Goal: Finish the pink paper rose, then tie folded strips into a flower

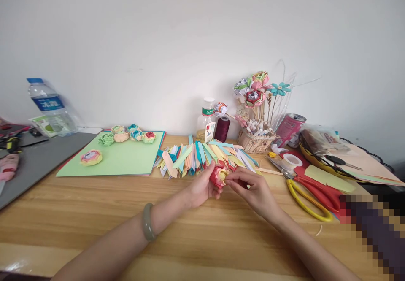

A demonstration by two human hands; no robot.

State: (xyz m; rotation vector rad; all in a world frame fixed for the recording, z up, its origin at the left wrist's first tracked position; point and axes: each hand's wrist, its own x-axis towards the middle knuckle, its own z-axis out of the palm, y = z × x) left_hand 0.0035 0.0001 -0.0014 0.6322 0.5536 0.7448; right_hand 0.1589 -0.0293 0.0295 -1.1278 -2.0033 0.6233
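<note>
A red and yellow paper flower (219, 176) is held above the wooden table (126, 213), near its middle. My left hand (202, 187) wraps round the flower's left side and underside, with a green bangle on that wrist. On the flower's right, my right hand (249, 186) pinches at its yellow inner petals with thumb and forefinger. Just behind both hands lies a wide heap of folded paper strips (185, 158) in many colours.
Several finished paper flowers (91, 157) sit on green paper (126, 158) at left. Behind the strips stand a glue bottle (207, 120), purple thread (223, 129) and a flower basket (257, 141). Scissors (308, 201), tape (291, 161) and a pink can (290, 129) are at right.
</note>
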